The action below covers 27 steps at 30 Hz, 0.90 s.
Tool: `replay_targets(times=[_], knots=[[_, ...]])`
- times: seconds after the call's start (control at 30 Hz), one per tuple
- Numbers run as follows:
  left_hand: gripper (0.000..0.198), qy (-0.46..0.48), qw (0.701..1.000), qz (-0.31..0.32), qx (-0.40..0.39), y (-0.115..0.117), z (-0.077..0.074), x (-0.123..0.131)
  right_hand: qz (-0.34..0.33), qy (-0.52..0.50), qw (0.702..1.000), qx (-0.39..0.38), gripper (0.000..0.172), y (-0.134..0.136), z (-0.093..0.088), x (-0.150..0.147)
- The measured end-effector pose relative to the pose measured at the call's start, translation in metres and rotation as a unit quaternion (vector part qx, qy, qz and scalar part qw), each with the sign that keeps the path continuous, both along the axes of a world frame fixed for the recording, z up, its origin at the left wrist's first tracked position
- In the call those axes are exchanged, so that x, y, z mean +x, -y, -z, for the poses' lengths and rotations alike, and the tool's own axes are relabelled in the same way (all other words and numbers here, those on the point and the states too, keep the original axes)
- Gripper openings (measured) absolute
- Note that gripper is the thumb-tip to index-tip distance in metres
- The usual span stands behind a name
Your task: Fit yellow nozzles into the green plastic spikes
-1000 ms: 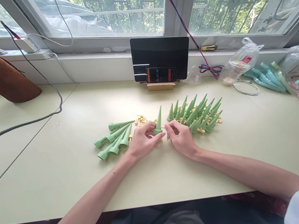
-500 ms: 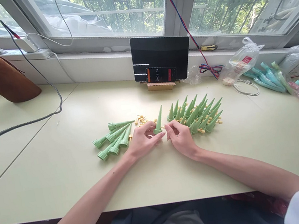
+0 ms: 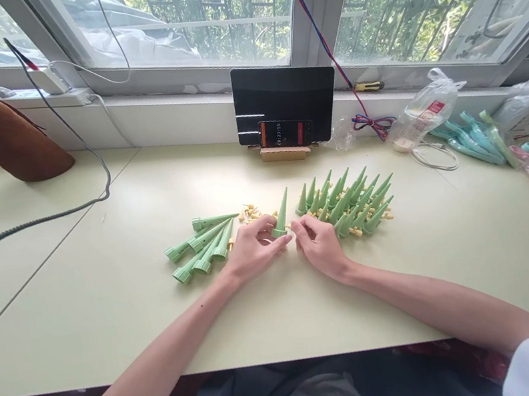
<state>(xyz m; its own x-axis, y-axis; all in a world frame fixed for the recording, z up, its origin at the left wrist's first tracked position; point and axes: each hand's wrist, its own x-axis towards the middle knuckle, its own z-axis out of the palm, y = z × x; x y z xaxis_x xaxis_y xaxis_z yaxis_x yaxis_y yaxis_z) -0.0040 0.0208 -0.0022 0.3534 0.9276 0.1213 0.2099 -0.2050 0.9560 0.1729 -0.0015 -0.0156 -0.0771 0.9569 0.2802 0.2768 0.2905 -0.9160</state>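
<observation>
My left hand is closed around the base of a green watering spike, which stands point up between its thumb and fingers. Pinched in my right hand is a small yellow valve at the side of that spike's base; my fingers cover most of it. Left of my left hand lie several loose green spikes with hollow capped ends. Small yellow valves are scattered just beyond that hand, partly hidden by it. Beside my right hand sit rows of green spikes fitted with yellow valves.
A dark tablet leans at the back, with a phone before it on a cardboard stand. A black cable crosses the table's left side. Bagged spikes and a plastic bag lie at the right rear.
Both hands and the spike keep practically the same position. The timer on the phone has advanced by one second.
</observation>
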Motion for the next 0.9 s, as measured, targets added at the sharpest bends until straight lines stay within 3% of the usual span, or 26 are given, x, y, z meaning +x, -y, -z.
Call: replay_targets(times=[0.9], knots=[[0.030, -0.005, 1.000, 0.007, -0.002, -0.0010, 0.0040, -0.0007, 0.013, 0.016, 1.000, 0.004, 0.042, -0.0006, -0.0010, -0.0006]])
